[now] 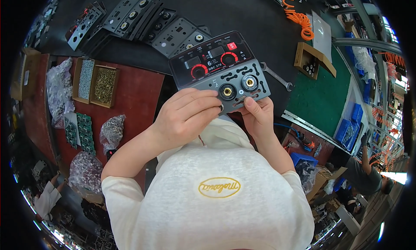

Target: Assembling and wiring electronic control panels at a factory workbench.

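You've got the grey plastic welder front panel with the black-and-red control face and two brass sockets up at frame centre, held above the dark counter.

Left hand: fingers curled closed over the panel's lower left edge, fingertips pinching something small and dark by the left brass socket; too small to tell what.

Right hand: thumb pressed on the lower right edge under the right socket, remaining fingers behind the panel, so I can't tell how far they're closed.

Risks as I read it:
- Panel is carried only by its bottom edge and tilts away from you. Loosen either hand and it likely pivots and drops onto the counter.
- The small part in your left fingertips could slip and fall into your lap or the gap at the counter edge.
- The steel open-ended spanner lies just right of the panel; a swing that way could knock it.
- The row of dark grey panel blanks at upper left leans stacked; keep clear.
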The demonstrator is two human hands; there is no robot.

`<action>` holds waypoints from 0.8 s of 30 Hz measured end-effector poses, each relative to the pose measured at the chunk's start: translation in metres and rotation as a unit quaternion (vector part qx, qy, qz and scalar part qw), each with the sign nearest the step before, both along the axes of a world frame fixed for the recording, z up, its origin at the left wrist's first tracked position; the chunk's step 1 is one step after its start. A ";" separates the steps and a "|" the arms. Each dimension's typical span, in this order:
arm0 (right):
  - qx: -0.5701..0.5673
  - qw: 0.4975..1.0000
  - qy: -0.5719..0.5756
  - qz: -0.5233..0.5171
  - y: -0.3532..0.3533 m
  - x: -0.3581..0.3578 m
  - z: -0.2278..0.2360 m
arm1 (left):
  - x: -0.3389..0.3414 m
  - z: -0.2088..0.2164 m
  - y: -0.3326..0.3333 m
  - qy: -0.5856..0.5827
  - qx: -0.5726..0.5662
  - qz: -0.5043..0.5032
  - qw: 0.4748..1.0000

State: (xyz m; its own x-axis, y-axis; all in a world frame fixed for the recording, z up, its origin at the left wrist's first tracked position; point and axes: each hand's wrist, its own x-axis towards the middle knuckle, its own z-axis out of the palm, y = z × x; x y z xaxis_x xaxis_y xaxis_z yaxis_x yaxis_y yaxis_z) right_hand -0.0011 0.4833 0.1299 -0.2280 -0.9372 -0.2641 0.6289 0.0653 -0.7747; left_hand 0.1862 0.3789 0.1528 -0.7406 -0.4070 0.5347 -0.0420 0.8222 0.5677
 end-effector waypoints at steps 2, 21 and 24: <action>0.007 1.000 -0.007 0.012 -0.001 -0.001 0.001 | 0.002 0.004 0.001 -0.003 0.005 0.001 1.000; 0.188 0.975 0.013 0.118 -0.055 -0.020 0.033 | -0.012 -0.036 0.008 0.077 0.278 0.086 0.954; 0.156 0.948 0.173 0.215 -0.070 -0.019 0.053 | -0.016 -0.045 0.008 0.144 0.636 0.135 0.746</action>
